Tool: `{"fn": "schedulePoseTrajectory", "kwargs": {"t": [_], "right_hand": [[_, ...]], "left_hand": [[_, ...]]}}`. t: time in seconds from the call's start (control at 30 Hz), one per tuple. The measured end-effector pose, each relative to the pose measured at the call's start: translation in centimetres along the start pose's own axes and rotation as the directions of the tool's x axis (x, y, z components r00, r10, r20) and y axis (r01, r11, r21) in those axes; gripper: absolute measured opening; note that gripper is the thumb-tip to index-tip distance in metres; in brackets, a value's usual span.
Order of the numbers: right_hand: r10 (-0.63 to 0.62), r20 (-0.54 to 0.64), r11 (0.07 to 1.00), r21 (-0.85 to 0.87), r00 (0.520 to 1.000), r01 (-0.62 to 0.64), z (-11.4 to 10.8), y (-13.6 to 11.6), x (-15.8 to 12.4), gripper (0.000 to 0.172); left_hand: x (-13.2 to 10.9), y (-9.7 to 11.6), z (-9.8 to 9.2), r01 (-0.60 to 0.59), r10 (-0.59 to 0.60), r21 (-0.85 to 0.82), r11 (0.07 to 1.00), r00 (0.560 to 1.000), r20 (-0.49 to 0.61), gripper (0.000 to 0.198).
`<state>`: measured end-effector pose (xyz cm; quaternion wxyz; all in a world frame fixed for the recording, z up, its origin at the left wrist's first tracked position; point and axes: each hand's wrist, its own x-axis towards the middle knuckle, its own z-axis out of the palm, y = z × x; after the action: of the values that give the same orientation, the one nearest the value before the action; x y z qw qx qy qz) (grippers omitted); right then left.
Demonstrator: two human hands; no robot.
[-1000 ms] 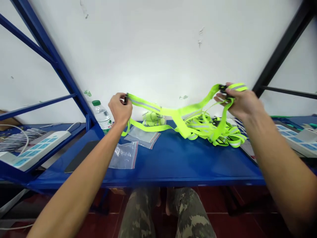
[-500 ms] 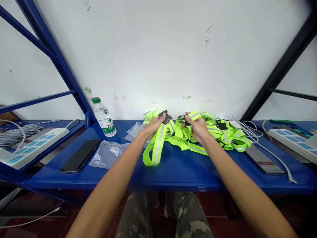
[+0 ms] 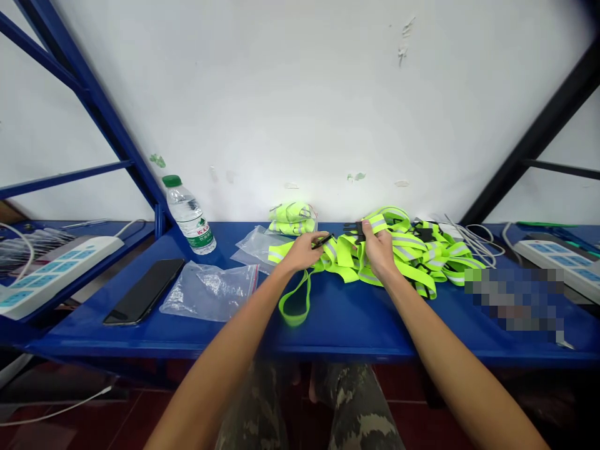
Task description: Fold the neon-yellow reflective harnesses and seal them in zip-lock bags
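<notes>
My left hand (image 3: 304,251) is closed on a black buckle half (image 3: 323,240) at one end of a neon-yellow reflective strap. A loop of that strap (image 3: 294,320) hangs below the hand, over the blue shelf. My right hand (image 3: 379,249) pinches another black buckle (image 3: 355,229), its prongs pointing left, with yellow webbing beside the thumb. The two buckle pieces are apart. Beneath and right of my right hand lies a tangled pile of the same yellow straps with grey stripes (image 3: 424,253). Behind my left hand sits a bundle of folded yellow straps (image 3: 292,217), apparently in clear plastic.
Clear zip bags (image 3: 209,290) lie left of my left arm, near a black phone (image 3: 145,291) and a water bottle (image 3: 191,215). Power strips (image 3: 51,272) stand at both sides. White cable (image 3: 478,244) coils at right; a patch there is blurred out. The blue shelf edge (image 3: 328,351) runs in front.
My left hand has turned and come slightly down, tilting its buckle. The strap loop has swung and narrowed, and the folded bundle behind shows more. My right hand has turned its buckle more into view.
</notes>
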<state>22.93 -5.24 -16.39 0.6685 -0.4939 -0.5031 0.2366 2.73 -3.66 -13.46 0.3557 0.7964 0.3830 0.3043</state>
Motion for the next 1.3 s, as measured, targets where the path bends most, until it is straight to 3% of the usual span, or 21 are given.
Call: {"fn": "schedulePoseTrajectory", "kwargs": {"t": [0.1,0.3,0.47,0.67,0.83,1.03,1.17,1.3], "right_hand": [[0.015,0.018,0.999,0.03,1.0,-0.016,0.5,-0.7,-0.5,0.039],[-0.082,0.087,0.995,0.068,0.993,0.076,1.4,-2.0,-1.7,0.043],[-0.174,0.115,0.985,0.006,0.978,0.175,1.8,-2.5,-2.3,0.045],[-0.175,0.142,0.982,-0.052,0.974,0.184,2.2,-2.6,-2.9,0.042],[-0.15,0.098,0.978,-0.131,0.984,0.163,2.2,-2.9,-3.2,0.039],[-0.067,0.084,0.975,-0.208,0.994,0.083,2.1,-2.7,-3.3,0.039],[-0.049,0.047,0.963,-0.263,0.998,0.06,2.5,-2.7,-3.7,0.047],[-0.029,0.098,0.956,-0.288,0.995,0.056,2.4,-2.5,-3.7,0.049]], "left_hand": [[0.0,-0.7,1.1,0.029,0.052,0.286,0.958,0.962,-0.269,0.054],[-1.3,-0.3,1.9,0.211,-0.023,0.536,0.817,0.942,-0.336,0.067],[-1.5,0.1,2.3,0.288,-0.074,0.551,0.783,0.924,-0.376,0.065],[-1.6,0.6,2.6,0.326,-0.106,0.538,0.777,0.911,-0.4,0.065],[-1.6,0.9,2.9,0.365,-0.124,0.538,0.76,0.894,-0.431,0.066],[-1.7,0.8,3.3,0.336,-0.081,0.515,0.789,0.887,-0.454,0.067],[-1.9,1.0,3.9,0.242,-0.009,0.498,0.833,0.905,-0.425,0.074],[-2.3,1.1,4.0,0.157,0.034,0.427,0.89,0.913,-0.406,0.08]]}}
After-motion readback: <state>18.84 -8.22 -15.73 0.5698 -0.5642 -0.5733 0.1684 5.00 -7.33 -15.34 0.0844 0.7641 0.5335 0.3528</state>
